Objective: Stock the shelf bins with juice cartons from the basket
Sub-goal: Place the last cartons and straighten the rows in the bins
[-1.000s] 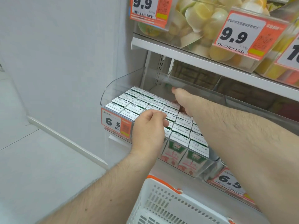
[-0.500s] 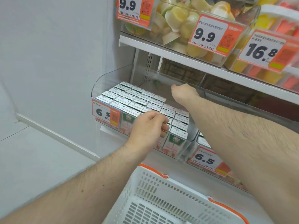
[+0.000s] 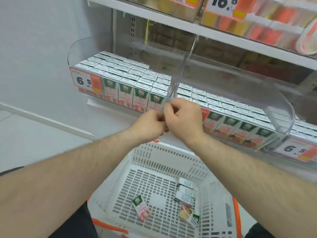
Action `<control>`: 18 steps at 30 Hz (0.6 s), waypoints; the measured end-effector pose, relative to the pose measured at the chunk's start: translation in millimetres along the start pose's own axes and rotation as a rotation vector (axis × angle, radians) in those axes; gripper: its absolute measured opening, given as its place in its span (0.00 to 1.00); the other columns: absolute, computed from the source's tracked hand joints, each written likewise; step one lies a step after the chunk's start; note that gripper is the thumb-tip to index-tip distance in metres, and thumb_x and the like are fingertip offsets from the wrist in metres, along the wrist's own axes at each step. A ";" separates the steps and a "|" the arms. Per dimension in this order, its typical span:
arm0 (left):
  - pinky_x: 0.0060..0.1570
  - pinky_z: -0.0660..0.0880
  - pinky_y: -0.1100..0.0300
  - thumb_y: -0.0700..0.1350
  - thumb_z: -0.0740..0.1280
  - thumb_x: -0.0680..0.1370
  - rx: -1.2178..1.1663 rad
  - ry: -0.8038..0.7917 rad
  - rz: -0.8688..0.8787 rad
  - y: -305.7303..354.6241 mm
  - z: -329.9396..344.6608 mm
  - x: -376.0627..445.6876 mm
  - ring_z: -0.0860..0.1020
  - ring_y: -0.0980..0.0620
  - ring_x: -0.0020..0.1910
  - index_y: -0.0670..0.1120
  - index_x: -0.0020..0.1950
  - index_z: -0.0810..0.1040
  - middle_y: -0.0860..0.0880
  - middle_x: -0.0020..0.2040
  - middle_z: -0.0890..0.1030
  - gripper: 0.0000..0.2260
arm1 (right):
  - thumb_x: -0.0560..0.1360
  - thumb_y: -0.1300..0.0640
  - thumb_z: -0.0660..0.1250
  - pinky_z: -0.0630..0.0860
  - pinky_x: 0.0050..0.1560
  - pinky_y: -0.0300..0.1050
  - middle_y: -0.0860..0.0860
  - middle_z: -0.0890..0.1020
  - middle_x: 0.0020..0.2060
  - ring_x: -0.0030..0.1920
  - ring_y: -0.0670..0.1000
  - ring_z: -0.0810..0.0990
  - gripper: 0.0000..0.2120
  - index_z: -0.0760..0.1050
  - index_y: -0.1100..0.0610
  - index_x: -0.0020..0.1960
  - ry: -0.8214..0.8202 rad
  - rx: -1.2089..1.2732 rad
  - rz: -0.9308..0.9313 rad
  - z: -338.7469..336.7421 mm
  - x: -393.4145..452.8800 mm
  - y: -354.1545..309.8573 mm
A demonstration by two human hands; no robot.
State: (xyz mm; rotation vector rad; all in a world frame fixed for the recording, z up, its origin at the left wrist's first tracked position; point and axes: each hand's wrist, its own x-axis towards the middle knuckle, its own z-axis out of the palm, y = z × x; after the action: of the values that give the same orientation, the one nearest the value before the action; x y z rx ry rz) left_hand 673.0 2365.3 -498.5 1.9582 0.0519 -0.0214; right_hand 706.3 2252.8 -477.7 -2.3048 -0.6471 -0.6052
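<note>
Juice cartons [image 3: 127,78] stand in tight rows in a clear plastic bin on the left [image 3: 73,50] of a store shelf, their white tops up and green-and-pink fronts facing out behind an orange-and-white price tag [image 3: 85,81] reading 6.5. A second clear bin [image 3: 281,107], just to the right, holds more cartons in rows [image 3: 228,107]; a curved see-through divider wall [image 3: 181,69] separates the two. A few cartons remain below in a white slotted basket [image 3: 171,155] with orange trim: one lying alone [image 3: 140,209] toward the left of the basket floor, a small stack of three [image 3: 186,191] toward the right, and one more lying flat [image 3: 188,215] just in front of that stack.

Both of the person's hands meet at the front edge of the shelf, where the two bins adjoin. The left hand [image 3: 149,126] has its fingers curled inward, and the right hand [image 3: 183,117], touching it, is also curled, its fingertips at the lower front end of the divider. Whether either hand actually pinches the plastic or anything else cannot be told; no carton shows in either hand. Both bare forearms reach up from the bottom corners, crossing over the basket.

On the shelf above [image 3: 223,34], clear containers hold orange and yellow packaged goods behind a tag [image 3: 224,4] reading 16.8. A pale wall [image 3: 34,48] stands to the left of the shelving.
</note>
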 end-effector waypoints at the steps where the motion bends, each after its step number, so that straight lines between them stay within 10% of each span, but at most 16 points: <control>1: 0.38 0.77 0.52 0.43 0.62 0.71 0.019 -0.001 -0.009 -4.6 6.4 -0.5 0.76 0.49 0.33 0.46 0.40 0.80 0.49 0.32 0.80 0.07 | 0.71 0.53 0.61 0.64 0.30 0.47 0.48 0.68 0.21 0.28 0.52 0.68 0.17 0.65 0.56 0.26 -0.017 0.026 0.028 0.6 -17.2 10.6; 10: 0.47 0.80 0.52 0.42 0.61 0.76 0.335 -0.187 -0.279 -98.0 58.1 7.2 0.81 0.45 0.43 0.45 0.44 0.80 0.44 0.47 0.83 0.08 | 0.77 0.57 0.63 0.65 0.31 0.44 0.49 0.66 0.22 0.26 0.50 0.65 0.21 0.65 0.57 0.26 -0.299 0.101 0.478 33.5 -104.4 109.8; 18: 0.31 0.65 0.63 0.39 0.58 0.77 0.282 -0.169 -0.608 -198.5 125.6 -0.8 0.66 0.48 0.30 0.44 0.36 0.69 0.45 0.32 0.69 0.09 | 0.78 0.56 0.60 0.67 0.32 0.41 0.52 0.75 0.29 0.29 0.49 0.71 0.18 0.68 0.57 0.30 -0.613 -0.022 0.939 64.5 -183.1 207.6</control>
State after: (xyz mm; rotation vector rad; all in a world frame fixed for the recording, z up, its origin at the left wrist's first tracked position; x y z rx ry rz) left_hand 664.1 2323.9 -729.6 2.1430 0.5554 -0.6213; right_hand 703.2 2108.8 -722.7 -2.4592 0.2365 0.5420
